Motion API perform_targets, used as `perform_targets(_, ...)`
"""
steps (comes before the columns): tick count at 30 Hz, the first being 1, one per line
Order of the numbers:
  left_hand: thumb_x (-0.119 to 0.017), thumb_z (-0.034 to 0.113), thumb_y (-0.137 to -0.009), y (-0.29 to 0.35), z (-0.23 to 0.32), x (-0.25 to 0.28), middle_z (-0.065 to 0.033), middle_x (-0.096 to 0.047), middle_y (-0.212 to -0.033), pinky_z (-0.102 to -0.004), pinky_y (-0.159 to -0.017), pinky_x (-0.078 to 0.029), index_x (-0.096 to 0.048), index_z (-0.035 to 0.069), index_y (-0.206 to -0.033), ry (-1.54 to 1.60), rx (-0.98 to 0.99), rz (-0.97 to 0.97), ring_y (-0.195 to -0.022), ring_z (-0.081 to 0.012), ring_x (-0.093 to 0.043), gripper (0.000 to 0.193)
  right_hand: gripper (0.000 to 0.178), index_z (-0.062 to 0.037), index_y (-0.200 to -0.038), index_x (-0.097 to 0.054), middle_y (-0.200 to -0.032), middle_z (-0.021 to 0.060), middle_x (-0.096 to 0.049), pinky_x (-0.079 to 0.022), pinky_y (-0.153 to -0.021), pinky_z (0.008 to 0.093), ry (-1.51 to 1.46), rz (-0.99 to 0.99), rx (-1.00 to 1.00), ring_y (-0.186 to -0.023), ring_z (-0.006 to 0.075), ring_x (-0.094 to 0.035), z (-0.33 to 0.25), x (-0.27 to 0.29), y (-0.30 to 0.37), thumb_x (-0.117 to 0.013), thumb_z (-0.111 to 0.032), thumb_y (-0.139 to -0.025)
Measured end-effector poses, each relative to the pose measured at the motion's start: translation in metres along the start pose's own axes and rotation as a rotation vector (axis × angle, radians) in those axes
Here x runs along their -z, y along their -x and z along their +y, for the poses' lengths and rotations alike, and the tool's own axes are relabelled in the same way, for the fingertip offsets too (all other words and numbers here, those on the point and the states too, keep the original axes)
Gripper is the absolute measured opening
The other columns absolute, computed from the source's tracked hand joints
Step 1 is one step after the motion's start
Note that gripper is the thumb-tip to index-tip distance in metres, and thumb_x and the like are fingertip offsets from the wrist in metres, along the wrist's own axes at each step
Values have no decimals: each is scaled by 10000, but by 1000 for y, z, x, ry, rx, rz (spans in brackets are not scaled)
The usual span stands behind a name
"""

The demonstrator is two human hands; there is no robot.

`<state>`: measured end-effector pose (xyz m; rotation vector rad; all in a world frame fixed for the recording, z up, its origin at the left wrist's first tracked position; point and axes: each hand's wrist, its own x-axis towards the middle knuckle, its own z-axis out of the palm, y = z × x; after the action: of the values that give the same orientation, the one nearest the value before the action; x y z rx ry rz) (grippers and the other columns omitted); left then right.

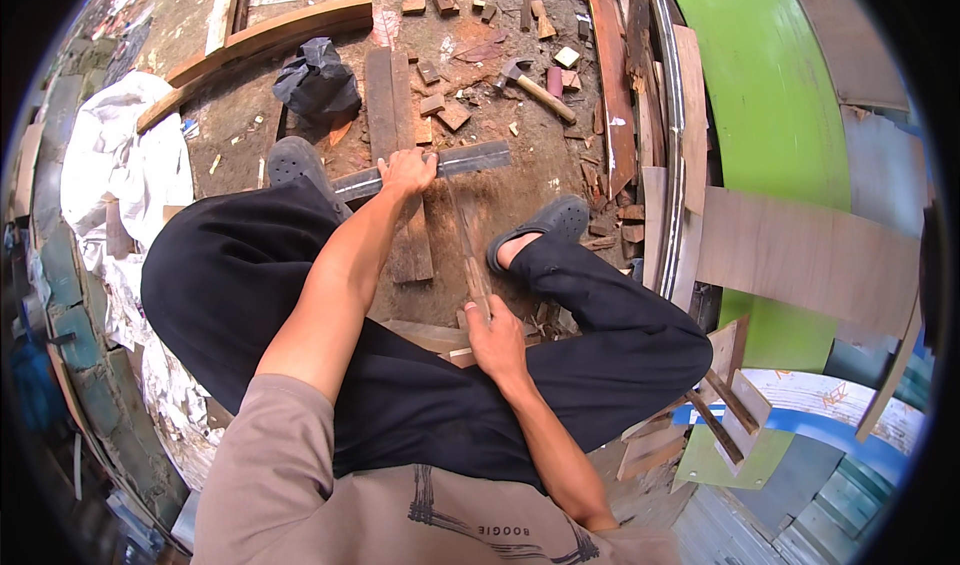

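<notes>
Closest to me, my right hand (497, 340) is wrapped tight around the near end of a thin wooden strip (468, 250) that runs away between my knees. Farther out, my left hand (408, 172) is clamped over a flat grey metal bar (425, 170) lying crosswise on a dark plank (397, 155). I judge the bar heavy, stiff and smooth, best gripped mid-length; the strip looks light, whippy and splintery. A hammer (530, 83) lies well beyond on gritty, chip-strewn ground.

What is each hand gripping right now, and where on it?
Left hand grips the metal square mid-blade. Right hand grips the near end of the thin wooden strip.
</notes>
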<state>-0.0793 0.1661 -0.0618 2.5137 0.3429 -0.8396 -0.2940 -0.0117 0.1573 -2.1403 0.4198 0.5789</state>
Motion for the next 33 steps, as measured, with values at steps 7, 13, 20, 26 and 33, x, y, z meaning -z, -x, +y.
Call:
perform_targets(7, -403, 509, -972, 6, 5, -9, -161, -297, -1584, -591, -1193, -71, -483, 147, -1439, 8, -26, 50, -1494, -325, -192, 596, 352, 45, -940, -581, -852, 332, -636, -462, -763, 541, 11, -8, -26, -856, 515, -612, 0, -5, 5, -578, -307, -931)
perform_targets(13, -372, 497, -987, -8, 6, -24, -201, -107, -1634, -586, -1192, 37, -382, 156, -1496, 43, 29, 59, -1516, -380, -22, 614, 351, 38, -979, -578, -825, 309, -641, -481, -734, 514, -41, -31, 34, -814, 490, -632, -10, -1, 6, -614, -308, -929)
perform_targets(20, -383, 497, -984, -19, 4, -26, -209, -109, -1620, -624, -1166, 65, -420, 172, -1448, 91, 27, -5, -1510, -393, 14, 568, 326, 23, -996, -572, -768, 252, -657, -513, -665, 460, -91, -18, 118, -748, 435, -671, -24, 2, 2, -677, -275, -916)
perform_targets(26, -390, 495, -985, -22, 4, -25, -206, -112, -1613, -637, -1156, 73, -460, 180, -1398, 121, 32, -26, -1506, -401, 30, 524, 282, 16, -993, -564, -713, 227, -655, -523, -597, 437, -83, -10, 105, -672, 413, -677, -30, 6, 2, -679, -229, -915)
perform_targets(33, -392, 494, -990, -21, 6, -29, -222, -74, -1622, -642, -1153, 70, -460, 179, -1397, 95, 17, 30, -1509, -400, 35, 519, 238, 6, -960, -559, -672, 231, -637, -512, -553, 462, -65, 5, 135, -632, 433, -662, -31, 14, 4, -661, -204, -917)
